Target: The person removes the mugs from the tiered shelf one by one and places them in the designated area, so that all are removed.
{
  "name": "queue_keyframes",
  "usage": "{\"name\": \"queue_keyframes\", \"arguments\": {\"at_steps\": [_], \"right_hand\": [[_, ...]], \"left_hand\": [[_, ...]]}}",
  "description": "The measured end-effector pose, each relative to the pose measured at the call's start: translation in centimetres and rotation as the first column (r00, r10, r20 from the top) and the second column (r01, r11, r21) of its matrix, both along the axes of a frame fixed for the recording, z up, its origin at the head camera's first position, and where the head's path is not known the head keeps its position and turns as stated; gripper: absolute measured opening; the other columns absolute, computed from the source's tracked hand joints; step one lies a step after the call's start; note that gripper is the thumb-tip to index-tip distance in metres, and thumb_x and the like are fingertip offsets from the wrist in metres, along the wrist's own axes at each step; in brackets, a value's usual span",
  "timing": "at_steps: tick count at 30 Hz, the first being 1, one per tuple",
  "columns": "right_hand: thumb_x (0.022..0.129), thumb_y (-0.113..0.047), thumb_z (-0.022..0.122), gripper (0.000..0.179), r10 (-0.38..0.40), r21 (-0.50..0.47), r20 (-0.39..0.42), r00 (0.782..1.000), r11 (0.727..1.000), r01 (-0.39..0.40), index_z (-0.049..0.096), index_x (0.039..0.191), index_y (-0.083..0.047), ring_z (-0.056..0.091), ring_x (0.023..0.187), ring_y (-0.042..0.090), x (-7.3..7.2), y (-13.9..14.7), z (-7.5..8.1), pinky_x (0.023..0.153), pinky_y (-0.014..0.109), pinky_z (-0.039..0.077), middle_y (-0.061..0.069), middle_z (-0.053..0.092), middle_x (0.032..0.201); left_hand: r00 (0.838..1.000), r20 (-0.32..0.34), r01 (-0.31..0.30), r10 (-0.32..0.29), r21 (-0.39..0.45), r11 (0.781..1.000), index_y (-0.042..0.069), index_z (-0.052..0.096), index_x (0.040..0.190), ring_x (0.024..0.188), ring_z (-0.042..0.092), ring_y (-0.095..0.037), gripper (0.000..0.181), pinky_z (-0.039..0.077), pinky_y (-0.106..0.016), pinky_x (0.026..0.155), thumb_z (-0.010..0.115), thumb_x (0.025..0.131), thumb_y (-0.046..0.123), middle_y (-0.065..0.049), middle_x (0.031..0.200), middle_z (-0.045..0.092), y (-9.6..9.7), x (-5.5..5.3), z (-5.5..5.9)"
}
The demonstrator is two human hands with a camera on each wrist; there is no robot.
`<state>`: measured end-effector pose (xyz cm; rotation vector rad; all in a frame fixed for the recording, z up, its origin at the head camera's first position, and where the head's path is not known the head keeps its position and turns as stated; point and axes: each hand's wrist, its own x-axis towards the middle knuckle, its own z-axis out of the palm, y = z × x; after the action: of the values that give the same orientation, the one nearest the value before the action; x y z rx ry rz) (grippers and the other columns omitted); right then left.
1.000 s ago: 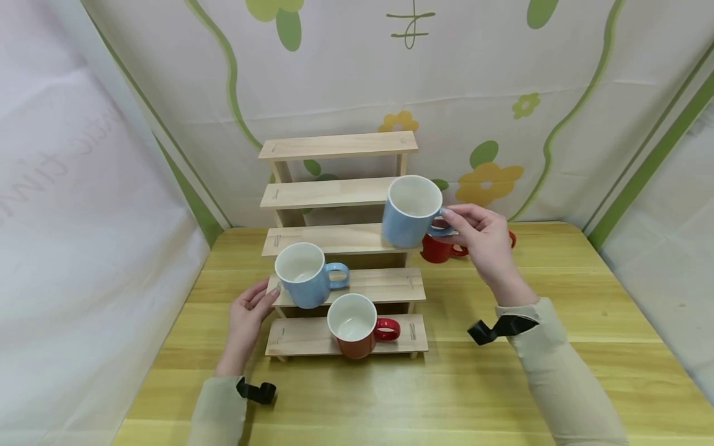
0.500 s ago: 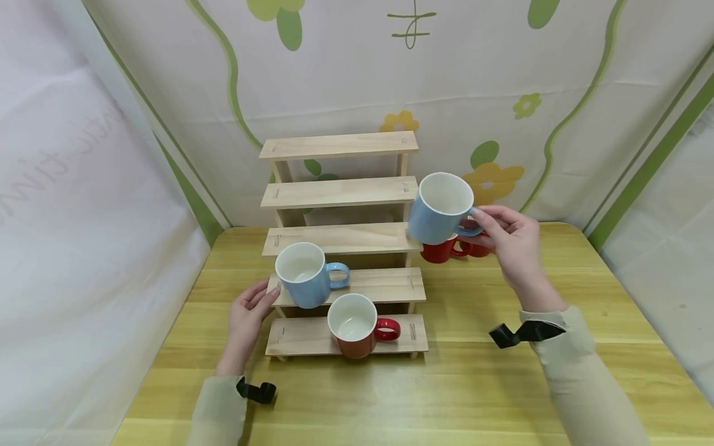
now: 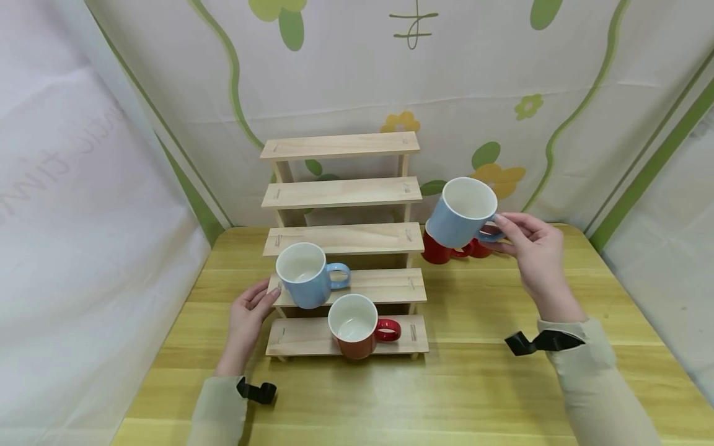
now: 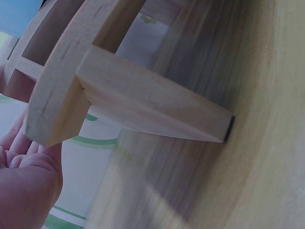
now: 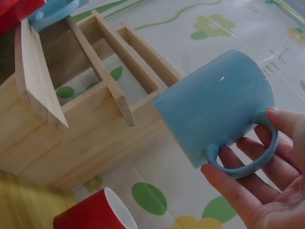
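In the head view, my right hand (image 3: 532,254) grips the handle of a light blue mug (image 3: 460,214), white inside. It is held up to the right of a stepped wooden shelf (image 3: 346,238), over the red mugs behind. The right wrist view shows the fingers (image 5: 233,191) around the handle. My left hand (image 3: 251,316) holds the left end of the shelf's second step from the bottom, thumb on top. Another light blue mug (image 3: 305,282) stands on that step, beside the thumb. On the lowest step is a red mug (image 3: 357,334), white inside, handle to the right.
Behind the held mug, a red mug (image 3: 437,249) stands on the wooden table (image 3: 502,384), with another red mug (image 3: 481,249) mostly hidden beside it. The three upper steps carry nothing. A printed cloth (image 3: 334,80) hangs behind the shelf.
My right hand has carried the light blue mug rightward, from in front of the third step to beyond the shelf's right end. The left hand and the mugs on the shelf have stayed put.
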<state>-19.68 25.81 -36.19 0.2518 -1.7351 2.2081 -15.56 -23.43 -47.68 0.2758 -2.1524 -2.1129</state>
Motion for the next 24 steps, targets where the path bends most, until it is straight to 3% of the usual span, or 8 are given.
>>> {"name": "queue_keyframes", "arguments": {"at_steps": [24], "right_hand": [[0.095,-0.001,0.071,0.022,-0.048,-0.1,0.01,0.999,0.994,0.049,0.067,0.108,0.016,0.074,0.092,0.025,0.7,3.6,-2.1,0.076,0.041,0.058,0.017,0.072,0.102]], "left_hand": [[1.0,-0.008,-0.006,0.006,-0.002,1.0,-0.001,0.058,0.138,0.106,0.067,-0.01,0.048,0.056,-0.025,0.087,0.072,0.099,0.022,-0.01,0.124,0.068,0.0,0.0,-0.1]]}}
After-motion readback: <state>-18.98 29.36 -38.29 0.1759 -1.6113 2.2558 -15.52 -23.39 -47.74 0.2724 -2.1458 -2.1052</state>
